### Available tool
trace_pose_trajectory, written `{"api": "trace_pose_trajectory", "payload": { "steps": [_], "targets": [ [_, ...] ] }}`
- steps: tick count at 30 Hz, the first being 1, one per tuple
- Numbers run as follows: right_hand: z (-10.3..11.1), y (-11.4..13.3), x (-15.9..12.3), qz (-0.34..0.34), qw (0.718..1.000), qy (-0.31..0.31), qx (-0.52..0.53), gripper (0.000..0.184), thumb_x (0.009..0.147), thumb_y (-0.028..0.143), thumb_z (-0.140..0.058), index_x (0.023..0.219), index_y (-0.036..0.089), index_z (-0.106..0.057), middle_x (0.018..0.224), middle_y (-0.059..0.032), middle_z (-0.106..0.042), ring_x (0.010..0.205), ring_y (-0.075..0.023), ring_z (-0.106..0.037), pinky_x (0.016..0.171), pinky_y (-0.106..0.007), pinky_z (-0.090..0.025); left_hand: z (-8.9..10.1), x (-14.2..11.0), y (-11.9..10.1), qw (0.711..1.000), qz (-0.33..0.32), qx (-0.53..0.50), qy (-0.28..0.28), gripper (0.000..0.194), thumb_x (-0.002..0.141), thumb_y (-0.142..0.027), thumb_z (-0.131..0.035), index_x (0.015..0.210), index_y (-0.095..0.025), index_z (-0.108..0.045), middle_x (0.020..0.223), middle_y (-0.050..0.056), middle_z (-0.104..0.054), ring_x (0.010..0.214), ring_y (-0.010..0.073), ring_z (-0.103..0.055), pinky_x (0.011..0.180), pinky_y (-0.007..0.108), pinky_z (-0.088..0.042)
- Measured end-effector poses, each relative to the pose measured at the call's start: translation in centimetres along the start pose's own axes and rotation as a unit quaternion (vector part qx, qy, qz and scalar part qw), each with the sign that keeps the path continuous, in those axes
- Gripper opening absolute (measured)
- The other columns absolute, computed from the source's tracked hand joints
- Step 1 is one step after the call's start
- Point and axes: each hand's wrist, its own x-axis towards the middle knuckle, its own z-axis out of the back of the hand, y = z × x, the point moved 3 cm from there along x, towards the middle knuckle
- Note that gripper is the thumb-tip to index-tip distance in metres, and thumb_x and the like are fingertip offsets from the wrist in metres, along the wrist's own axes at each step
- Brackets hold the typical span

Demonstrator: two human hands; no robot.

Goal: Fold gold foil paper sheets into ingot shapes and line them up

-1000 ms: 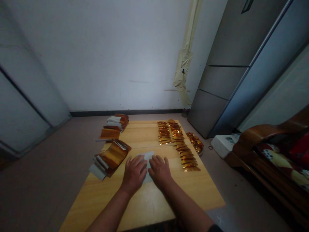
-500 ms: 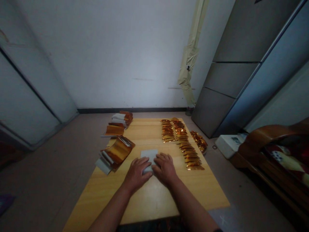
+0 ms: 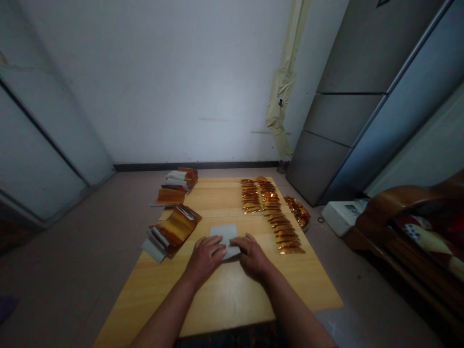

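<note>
The left hand (image 3: 205,260) and the right hand (image 3: 252,257) lie palm-down on a pale sheet of paper (image 3: 225,235) — fingers flat and slightly spread, neither hand closed around anything, with the sheet's lower part covered between them. The sheet sits near the middle of a light wooden counter (image 3: 224,295). Just to its right, gold foil pieces (image 3: 270,208) run in overlapping rows toward the far end, and a heap of gold foil (image 3: 297,211) sits at the counter's edge. To the left lies a curved stack of foil and white strips (image 3: 172,232) — further back, two smaller bundles (image 3: 170,195).
</note>
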Motion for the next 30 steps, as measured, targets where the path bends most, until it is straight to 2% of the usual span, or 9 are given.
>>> {"api": "trace_pose_trajectory", "payload": {
  "steps": [4,7,13,16,18,22,25,27,30],
  "targets": [
    [-0.2,-0.3,0.3,-0.006,1.0,-0.012,0.015,0.051,0.073,0.01,-0.047,0.118,0.026,-0.066,0.116,-0.0048,-0.07,0.11,-0.0173,-0.062,0.115,-0.046,-0.017,0.3,0.1,-0.4,1.0,0.01,-0.018,0.008,0.037,0.095,-0.041,-0.041,0.103,-0.028,-0.074,0.127,0.005,-0.067,0.121,0.0246,-0.057,0.107,0.051,-0.038],
    [-0.3,-0.3,0.3,0.013,1.0,-0.007,-0.002,0.042,0.075,0.015,-0.058,0.114,0.025,-0.068,0.115,-0.0059,-0.07,0.109,-0.02,-0.062,0.113,-0.045,-0.021,0.3,-0.1,-0.1,0.999,0.013,-0.031,-0.01,0.041,0.096,-0.041,-0.037,0.102,-0.026,-0.074,0.123,0.005,-0.068,0.119,0.0236,-0.059,0.106,0.048,-0.04],
    [0.1,0.5,1.2,0.011,0.998,-0.022,-0.058,0.026,0.082,0.015,-0.054,0.099,0.022,-0.072,0.099,-0.0043,-0.074,0.095,-0.018,-0.064,0.098,-0.032,-0.034,-0.1,-0.6,1.3,0.989,-0.079,-0.084,-0.092,0.042,0.097,-0.035,-0.033,0.115,-0.02,-0.068,0.118,0.009,-0.07,0.112,0.0216,-0.063,0.101,0.043,-0.046],
    [0.1,1.3,2.4,-0.016,0.996,-0.016,-0.09,0.023,0.087,0.016,-0.049,0.084,0.02,-0.071,0.083,-0.0022,-0.072,0.08,-0.015,-0.062,0.081,-0.024,-0.038,0.4,-0.2,1.8,0.984,-0.017,-0.138,-0.11,0.044,0.098,-0.035,-0.029,0.122,-0.019,-0.062,0.122,0.011,-0.067,0.114,0.0199,-0.062,0.1,0.038,-0.048],
    [0.1,1.6,3.2,-0.02,0.995,-0.036,-0.095,0.021,0.089,0.017,-0.049,0.086,0.02,-0.07,0.087,-0.0018,-0.07,0.083,-0.0138,-0.06,0.076,-0.021,-0.037,0.8,0.3,1.6,0.98,0.027,-0.164,-0.11,0.044,0.096,-0.038,-0.03,0.123,-0.019,-0.061,0.124,0.011,-0.065,0.115,0.0198,-0.061,0.1,0.036,-0.049],
    [-0.4,1.0,4.7,-0.097,0.984,-0.057,-0.139,0.021,0.093,0.025,-0.047,0.093,0.021,-0.068,0.093,-0.0025,-0.068,0.084,-0.0136,-0.058,0.072,-0.021,-0.034,0.8,1.2,1.2,0.97,0.151,-0.145,-0.124,0.04,0.088,-0.038,-0.049,0.122,-0.02,-0.058,0.123,0.009,-0.066,0.114,0.022,-0.061,0.101,0.037,-0.048],
    [-1.0,0.3,5.5,-0.151,0.969,-0.066,-0.183,0.021,0.094,0.028,-0.047,0.094,0.021,-0.066,0.094,-0.003,-0.068,0.082,-0.0144,-0.059,0.071,-0.023,-0.034,0.1,1.7,1.3,0.958,0.222,-0.103,-0.146,0.052,0.078,-0.023,-0.058,0.129,-0.021,-0.052,0.123,0.008,-0.064,0.1,0.0204,-0.065,0.092,0.035,-0.052],
    [-1.3,0.1,5.8,-0.162,0.963,-0.077,-0.203,0.019,0.094,0.029,-0.048,0.094,0.021,-0.065,0.094,-0.0031,-0.068,0.082,-0.0151,-0.06,0.072,-0.024,-0.034,-0.4,1.9,1.4,0.958,0.221,-0.078,-0.163,0.06,0.076,-0.017,-0.058,0.135,-0.021,-0.047,0.125,0.009,-0.062,0.096,0.0195,-0.066,0.088,0.035,-0.054],
    [-1.8,0.0,5.9,-0.161,0.959,-0.086,-0.215,0.018,0.093,0.028,-0.049,0.1,0.021,-0.064,0.099,-0.004,-0.068,0.087,-0.0163,-0.062,0.076,-0.025,-0.036,-0.7,2.0,1.4,0.966,0.175,-0.031,-0.187,0.062,0.075,-0.014,-0.058,0.136,-0.02,-0.046,0.126,0.011,-0.059,0.111,0.0232,-0.06,0.096,0.038,-0.051]
  ]
}}
